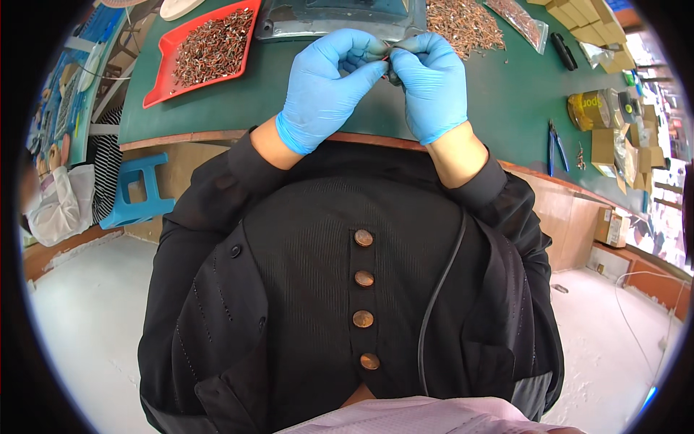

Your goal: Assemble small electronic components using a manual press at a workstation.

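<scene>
Both hands wear blue gloves and meet above the near part of the green table [246,116]. The fingers of my left hand [327,87] are closed in a pinch, tip to tip with my right hand [436,85], which pinches too. Between the fingertips shows a tiny dark and reddish part [386,58], mostly hidden, its kind too small to tell. Just beyond the hands lies a dark grey tray-like piece [289,30]. A red scoop-shaped tray [163,69] on the left holds many small copper-and-dark pieces. To the right is a loose heap of similar coppery pieces [463,27].
Blue-handled pliers [554,148] lie on the right side of the table near a yellow-labelled jar [589,110] and small cardboard boxes [603,150]. A clear bag of pieces [522,22] lies at the far right. A blue stool [141,189] stands left, near another person [65,192].
</scene>
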The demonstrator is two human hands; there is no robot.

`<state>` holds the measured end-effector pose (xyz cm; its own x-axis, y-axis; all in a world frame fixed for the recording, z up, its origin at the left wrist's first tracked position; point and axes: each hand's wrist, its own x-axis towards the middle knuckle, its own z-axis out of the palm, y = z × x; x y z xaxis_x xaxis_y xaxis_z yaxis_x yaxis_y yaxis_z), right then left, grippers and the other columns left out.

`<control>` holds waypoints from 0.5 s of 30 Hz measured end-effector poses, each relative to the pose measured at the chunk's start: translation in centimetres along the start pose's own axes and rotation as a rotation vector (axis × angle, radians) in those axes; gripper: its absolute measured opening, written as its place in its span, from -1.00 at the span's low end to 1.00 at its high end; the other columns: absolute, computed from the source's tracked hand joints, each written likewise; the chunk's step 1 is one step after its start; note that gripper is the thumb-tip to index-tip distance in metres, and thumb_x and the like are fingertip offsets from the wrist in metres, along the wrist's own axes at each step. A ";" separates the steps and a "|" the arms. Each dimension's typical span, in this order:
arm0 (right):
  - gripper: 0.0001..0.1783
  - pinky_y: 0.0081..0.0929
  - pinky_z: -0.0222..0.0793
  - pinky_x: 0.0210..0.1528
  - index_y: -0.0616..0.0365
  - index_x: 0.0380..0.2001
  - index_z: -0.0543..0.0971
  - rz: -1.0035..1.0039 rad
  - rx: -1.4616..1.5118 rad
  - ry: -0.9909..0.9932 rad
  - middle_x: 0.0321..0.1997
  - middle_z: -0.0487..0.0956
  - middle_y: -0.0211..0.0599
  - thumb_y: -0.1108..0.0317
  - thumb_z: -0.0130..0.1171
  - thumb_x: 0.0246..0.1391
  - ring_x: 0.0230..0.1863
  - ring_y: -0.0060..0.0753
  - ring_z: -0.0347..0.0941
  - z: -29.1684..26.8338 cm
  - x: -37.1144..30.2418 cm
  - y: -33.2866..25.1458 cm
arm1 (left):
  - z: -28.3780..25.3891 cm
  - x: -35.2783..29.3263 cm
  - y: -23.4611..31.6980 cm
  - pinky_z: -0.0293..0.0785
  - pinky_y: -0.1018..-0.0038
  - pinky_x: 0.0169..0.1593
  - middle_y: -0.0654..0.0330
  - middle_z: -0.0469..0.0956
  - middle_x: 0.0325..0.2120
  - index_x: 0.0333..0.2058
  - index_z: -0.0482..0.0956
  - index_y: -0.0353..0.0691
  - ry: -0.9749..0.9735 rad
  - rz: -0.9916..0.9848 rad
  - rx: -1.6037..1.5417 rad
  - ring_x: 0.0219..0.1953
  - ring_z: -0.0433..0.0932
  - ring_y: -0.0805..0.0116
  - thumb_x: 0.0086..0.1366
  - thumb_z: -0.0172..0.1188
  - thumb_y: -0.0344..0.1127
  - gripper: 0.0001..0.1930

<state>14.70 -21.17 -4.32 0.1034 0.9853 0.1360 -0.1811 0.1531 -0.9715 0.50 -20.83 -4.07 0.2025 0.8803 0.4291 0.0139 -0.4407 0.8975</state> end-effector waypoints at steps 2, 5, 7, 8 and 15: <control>-0.90 -0.66 0.33 -0.41 0.29 -0.42 0.44 -0.014 0.006 0.015 -0.51 0.50 -0.34 0.51 0.11 -0.05 -0.48 -0.64 0.39 0.2 0.4 0.2 | -0.1 0.1 0.0 0.39 0.70 -0.36 0.29 0.54 -0.48 -0.32 0.54 -0.31 0.047 -0.022 -0.041 -0.46 0.46 0.63 0.07 0.23 -0.52 -0.84; -0.91 -0.65 0.32 -0.42 0.27 -0.40 0.41 0.000 0.062 0.015 -0.49 0.48 -0.33 0.53 0.09 -0.01 -0.50 -0.61 0.37 1.3 1.0 -0.3 | -1.1 0.5 -0.2 0.38 0.70 -0.37 0.30 0.52 -0.51 -0.35 0.53 -0.32 0.072 -0.048 -0.046 -0.47 0.44 0.65 0.07 0.24 -0.50 -0.86; -0.91 -0.64 0.32 -0.44 0.26 -0.38 0.38 0.023 0.108 -0.008 -0.48 0.46 -0.31 0.54 0.07 0.02 -0.52 -0.57 0.36 2.1 1.6 -0.6 | -1.8 1.0 0.0 0.38 0.70 -0.38 0.31 0.52 -0.51 -0.35 0.54 -0.32 0.083 -0.077 -0.049 -0.48 0.43 0.65 0.08 0.24 -0.50 -0.87; -0.90 -0.64 0.32 -0.44 0.25 -0.38 0.38 0.028 0.127 0.002 -0.47 0.47 -0.31 0.54 0.08 0.02 -0.52 -0.57 0.37 2.5 1.9 -0.6 | -2.2 1.3 0.1 0.37 0.70 -0.39 0.31 0.52 -0.51 -0.36 0.55 -0.31 0.088 -0.109 -0.052 -0.49 0.42 0.66 0.08 0.24 -0.49 -0.87; -0.90 -0.66 0.32 -0.43 0.27 -0.35 0.43 0.081 0.209 0.026 -0.46 0.50 -0.33 0.53 0.10 0.04 -0.52 -0.56 0.39 4.6 3.7 -1.0 | -4.7 3.6 0.1 0.37 0.67 -0.45 0.29 0.53 -0.54 -0.40 0.57 -0.30 0.114 0.018 0.230 -0.54 0.42 0.62 0.05 0.25 -0.48 -0.90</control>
<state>10.74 -17.31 -1.97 0.1050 0.9931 0.0519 -0.3887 0.0891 -0.9170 -3.37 -16.90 -2.00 0.0932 0.8802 0.4654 0.2366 -0.4736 0.8484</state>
